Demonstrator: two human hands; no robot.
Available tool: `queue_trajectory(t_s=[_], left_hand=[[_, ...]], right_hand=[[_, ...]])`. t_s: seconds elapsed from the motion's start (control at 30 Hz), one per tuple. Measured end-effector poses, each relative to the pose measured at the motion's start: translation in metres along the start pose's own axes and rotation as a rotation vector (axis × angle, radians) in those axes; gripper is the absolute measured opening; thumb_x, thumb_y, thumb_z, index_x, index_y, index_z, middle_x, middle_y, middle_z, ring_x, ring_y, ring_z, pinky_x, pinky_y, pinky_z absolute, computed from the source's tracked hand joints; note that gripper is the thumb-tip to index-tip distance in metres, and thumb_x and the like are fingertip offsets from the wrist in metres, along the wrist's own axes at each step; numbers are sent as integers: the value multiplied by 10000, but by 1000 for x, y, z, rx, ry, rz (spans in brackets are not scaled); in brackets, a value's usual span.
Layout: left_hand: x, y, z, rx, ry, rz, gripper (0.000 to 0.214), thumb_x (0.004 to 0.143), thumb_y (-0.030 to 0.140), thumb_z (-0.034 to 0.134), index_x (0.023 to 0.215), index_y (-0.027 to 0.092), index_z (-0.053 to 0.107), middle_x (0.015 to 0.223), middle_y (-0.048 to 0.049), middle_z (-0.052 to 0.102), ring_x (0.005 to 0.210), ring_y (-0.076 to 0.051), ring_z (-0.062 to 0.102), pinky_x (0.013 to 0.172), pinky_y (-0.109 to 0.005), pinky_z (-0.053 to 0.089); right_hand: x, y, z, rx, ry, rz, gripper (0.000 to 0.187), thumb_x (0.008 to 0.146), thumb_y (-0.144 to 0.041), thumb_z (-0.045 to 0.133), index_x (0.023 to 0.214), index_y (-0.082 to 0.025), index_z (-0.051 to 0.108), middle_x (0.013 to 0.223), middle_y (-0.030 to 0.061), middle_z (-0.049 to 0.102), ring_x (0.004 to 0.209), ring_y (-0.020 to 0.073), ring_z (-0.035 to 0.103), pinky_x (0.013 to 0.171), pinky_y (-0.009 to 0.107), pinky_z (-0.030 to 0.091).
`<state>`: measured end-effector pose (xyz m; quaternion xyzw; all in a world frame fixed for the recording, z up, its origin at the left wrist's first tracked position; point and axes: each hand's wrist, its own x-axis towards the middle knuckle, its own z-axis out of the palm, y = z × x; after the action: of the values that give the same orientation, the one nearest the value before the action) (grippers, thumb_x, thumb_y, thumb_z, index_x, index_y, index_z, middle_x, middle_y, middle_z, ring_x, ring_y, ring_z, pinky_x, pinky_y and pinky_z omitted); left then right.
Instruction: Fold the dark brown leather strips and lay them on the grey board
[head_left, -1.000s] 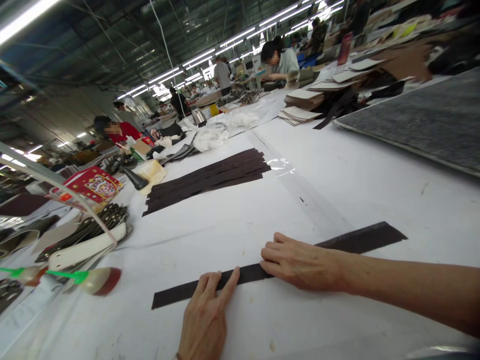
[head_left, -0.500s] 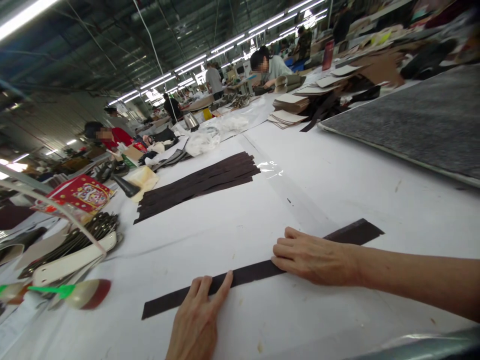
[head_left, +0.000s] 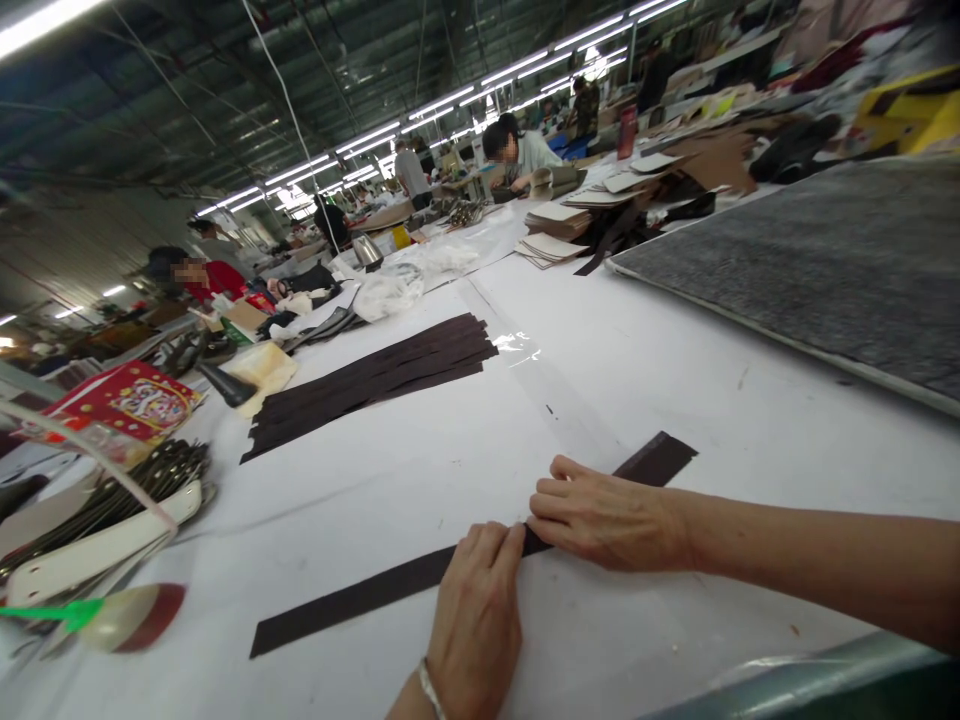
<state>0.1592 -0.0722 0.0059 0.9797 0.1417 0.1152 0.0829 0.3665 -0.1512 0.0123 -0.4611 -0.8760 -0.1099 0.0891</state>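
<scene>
A long dark brown strip point(head_left: 352, 597) lies flat on the white table point(head_left: 720, 400), running from lower left to upper right. My left hand point(head_left: 480, 620) rests on the strip near its middle, fingers curled together and pressing down. My right hand point(head_left: 604, 515) lies just right of it, fingers bent, fingertips on the same strip. The two hands nearly touch. The strip's far end point(head_left: 656, 457) shows beyond my right hand.
A stack of several similar dark strips point(head_left: 367, 380) lies farther back. At the left edge are a red printed box point(head_left: 124, 400), metal tools point(head_left: 112, 490) and a white holder. A grey mat point(head_left: 817, 250) lies at right. Other people work at the table's far end.
My left hand has slid right along the strip until it sits next to my right hand, fingers now curled. The view has shifted, so everything sits further left.
</scene>
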Motion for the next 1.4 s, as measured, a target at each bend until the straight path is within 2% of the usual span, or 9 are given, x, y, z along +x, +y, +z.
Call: queue_trajectory(t_s=[0.13,0.53,0.7,0.9,1.0,1.1,1.2,1.27,1.4], left_hand=[[1,5,14,48,-36,-4,486,817,-47,357,1267,58,508,965,-101,592,895,-229,516,836,-408,506],[5,5,15,232,-54,38,683,804,-57,357,1416,243,387,948,-58,540,839,-207,490,769,-360,472],[6,1,17,268,-39,104,707,777,-54,381,1417,247,383,910,-54,531,791,-196,499,695,-331,469],[15,-1,21,160,52,210,580,763,-50,366,1282,167,508,1154,-114,544,974,-216,529,793,-338,487],[23,0,21,86,-3,245,511,765,-49,355,1209,124,538,1026,-100,597,893,-205,543,785,-332,494],[31,5,19,116,-71,232,564,769,-43,358,1291,130,481,922,-73,597,821,-207,532,744,-341,491],[38,14,15,213,-136,208,702,748,-62,366,1396,208,385,916,-51,578,803,-207,520,717,-346,475],[42,19,14,259,-179,202,745,729,-73,376,1399,251,386,919,-43,568,794,-206,517,699,-346,464],[47,21,16,250,-198,197,697,756,-69,367,1371,252,424,949,-54,561,808,-205,517,711,-350,465]], right_hand=[[-7,2,1,-7,-12,2,150,923,-83,440,859,-142,562,793,27,492,721,174,420,721,331,288],[-46,19,-3,-49,-40,-44,178,932,-81,442,806,-149,547,811,36,502,737,167,422,715,329,291],[-59,23,-6,-55,-23,-26,178,929,-76,443,801,-150,541,802,30,497,727,162,413,703,327,284],[-71,26,-13,-57,-14,3,201,943,-80,421,807,-151,552,788,29,497,719,164,410,707,326,283],[-76,27,-15,-59,-17,12,210,945,-79,409,810,-150,554,791,31,495,721,166,410,714,327,282],[-81,28,-16,-63,-24,10,211,946,-84,406,807,-150,551,792,35,493,727,170,409,721,329,282],[-87,29,-18,-72,-45,13,223,951,-87,391,802,-151,545,796,38,494,734,171,408,725,330,281],[-91,29,-20,-72,-54,22,219,951,-91,392,807,-150,546,800,39,496,735,172,408,726,332,281],[-103,31,-24,-74,-78,49,217,955,-85,382,840,-146,555,809,36,500,739,171,412,736,336,283]])
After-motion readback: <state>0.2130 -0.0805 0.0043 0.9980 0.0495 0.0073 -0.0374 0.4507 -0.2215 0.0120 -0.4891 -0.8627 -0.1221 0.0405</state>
